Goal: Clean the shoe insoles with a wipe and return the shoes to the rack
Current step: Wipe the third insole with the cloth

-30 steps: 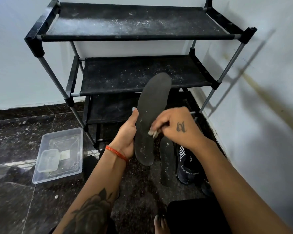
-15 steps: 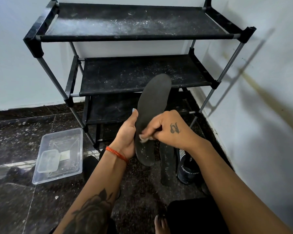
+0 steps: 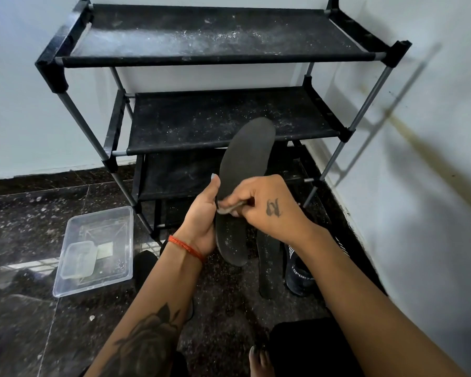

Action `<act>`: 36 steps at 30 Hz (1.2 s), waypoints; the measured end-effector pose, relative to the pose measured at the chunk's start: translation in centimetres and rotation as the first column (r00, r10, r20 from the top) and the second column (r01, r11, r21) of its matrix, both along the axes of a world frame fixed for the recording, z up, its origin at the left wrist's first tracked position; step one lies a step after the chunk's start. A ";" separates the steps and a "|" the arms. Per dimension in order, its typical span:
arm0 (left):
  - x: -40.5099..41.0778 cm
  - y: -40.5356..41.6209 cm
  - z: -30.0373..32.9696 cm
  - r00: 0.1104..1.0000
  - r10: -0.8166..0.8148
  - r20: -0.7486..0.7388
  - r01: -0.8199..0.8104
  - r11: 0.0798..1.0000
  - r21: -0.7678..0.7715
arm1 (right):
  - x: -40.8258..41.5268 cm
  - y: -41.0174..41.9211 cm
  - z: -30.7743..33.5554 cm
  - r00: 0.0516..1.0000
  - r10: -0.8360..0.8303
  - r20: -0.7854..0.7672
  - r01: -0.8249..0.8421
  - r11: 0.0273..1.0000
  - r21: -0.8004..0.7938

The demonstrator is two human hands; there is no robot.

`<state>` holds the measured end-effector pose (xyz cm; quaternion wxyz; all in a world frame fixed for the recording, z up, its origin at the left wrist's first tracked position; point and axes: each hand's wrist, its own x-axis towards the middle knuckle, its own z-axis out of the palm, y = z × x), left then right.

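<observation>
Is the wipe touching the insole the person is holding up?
Touching. In the head view the right hand pinches the wipe flat against the raised insole, no gap showing, while the left hand grips the insole's edge.

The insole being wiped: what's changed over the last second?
The right hand, pinching the wipe, slid leftward across the insole toward its left edge. The left hand still grips that insole upright; nothing else moved.

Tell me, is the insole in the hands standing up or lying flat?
Standing up. The left hand holds the insole upright, toe end topmost.
</observation>
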<state>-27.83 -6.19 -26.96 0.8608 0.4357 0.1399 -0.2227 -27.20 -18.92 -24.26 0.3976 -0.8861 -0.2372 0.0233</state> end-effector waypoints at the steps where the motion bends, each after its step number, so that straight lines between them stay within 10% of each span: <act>1: 0.0 0.0 0.0 1.000 0.003 0.004 -0.003 1.000 -0.012 | -0.1 -0.5 0.3 0.999 0.047 -0.026 -0.048 0.999 -0.026; 9: 0.1 -0.2 0.1 1.000 -0.026 0.002 0.026 1.000 -0.010 | 0.7 -1.1 -0.2 0.940 -0.322 0.114 0.300 0.938 0.173; 20: 0.1 0.1 0.0 1.000 0.017 -0.006 -0.017 0.998 -0.065 | 0.1 -1.0 0.8 0.995 0.083 -0.054 -0.086 0.995 -0.051; 27: 0.1 -0.2 -0.1 1.000 -0.019 0.018 0.020 0.999 -0.042 | 0.8 -0.3 -0.2 0.897 -0.388 0.210 0.360 0.919 0.161; 36: 0.2 0.2 -0.4 0.999 0.036 -0.003 -0.036 0.999 -0.014 | -0.3 0.2 1.2 0.996 0.057 -0.069 -0.056 0.998 0.025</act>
